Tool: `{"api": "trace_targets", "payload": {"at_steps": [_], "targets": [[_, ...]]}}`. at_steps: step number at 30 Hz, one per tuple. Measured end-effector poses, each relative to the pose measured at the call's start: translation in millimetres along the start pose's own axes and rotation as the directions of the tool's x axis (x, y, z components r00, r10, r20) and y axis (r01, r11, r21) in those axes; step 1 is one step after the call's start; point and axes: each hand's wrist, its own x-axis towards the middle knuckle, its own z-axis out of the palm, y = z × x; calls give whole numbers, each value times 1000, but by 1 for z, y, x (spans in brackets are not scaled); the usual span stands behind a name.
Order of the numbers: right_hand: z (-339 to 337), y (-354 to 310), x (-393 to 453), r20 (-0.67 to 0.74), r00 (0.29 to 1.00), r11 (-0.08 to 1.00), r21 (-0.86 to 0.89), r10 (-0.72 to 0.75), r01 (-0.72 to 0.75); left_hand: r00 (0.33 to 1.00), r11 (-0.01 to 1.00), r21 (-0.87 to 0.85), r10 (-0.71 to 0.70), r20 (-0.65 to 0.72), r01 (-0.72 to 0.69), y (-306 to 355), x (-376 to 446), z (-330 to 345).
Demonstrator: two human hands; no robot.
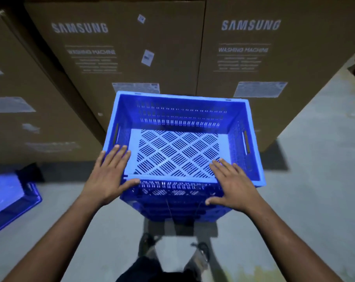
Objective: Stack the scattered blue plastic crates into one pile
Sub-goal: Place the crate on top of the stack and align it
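The top blue crate (182, 139) sat on a pile of blue crates (178, 206) before tall cardboard boxes (115, 58). The left hand (111, 176) lay flat, fingers spread, on its near-left corner, thumb along the near rim. The right hand (231, 184) rested open on the near-right corner. Another blue crate (10, 200) lay on the floor (314, 169), well apart to the left.

The grey concrete floor (306, 200) carries a blue crate stack (180, 208), another crate (12, 198) and cardboard boxes (115, 58).
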Motion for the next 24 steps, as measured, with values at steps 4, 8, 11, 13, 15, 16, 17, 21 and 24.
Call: {"api": "trace_targets", "payload": {"at_steps": [4, 8, 11, 13, 15, 16, 17, 21, 24], "targets": [[7, -6, -2, -118, 992, 997, 60, -35, 43, 988, 984, 119, 125, 89, -135, 2, 0, -2], [-14, -16, 0, -200, 980, 1000, 19, 6, -2, 994, 998, 25, 56, 97, -59, -8, 16, -4], [-29, -22, 11, -212, 977, 994, -96, 29, -51, 993, 998, -27, 52, 110, -49, -17, 18, -9], [-37, -22, 17, -196, 974, 983, -122, 114, -140, 993, 998, -43, 46, 108, -42, -17, 20, -12], [-32, -22, 16, -176, 966, 970, -123, 189, -212, 995, 999, -22, 45, 91, -43, -11, 21, -11], [-25, -23, 14, -187, 957, 963, -112, 223, -246, 996, 999, -8, 48, 80, -47, -9, 19, -9], [-16, -25, 10, -220, 943, 955, -102, 252, -279, 996, 999, -4, 51, 78, -50, -6, 16, -6], [-3, -29, -3, -289, 907, 929, -119, 305, -350, 996, 1000, 20, -9, 91, 7, 7, -7, -6], [-18, -26, -4, -253, 935, 940, -168, 249, -296, 996, 998, 34, -51, 69, 49, 17, -17, -2]]}}
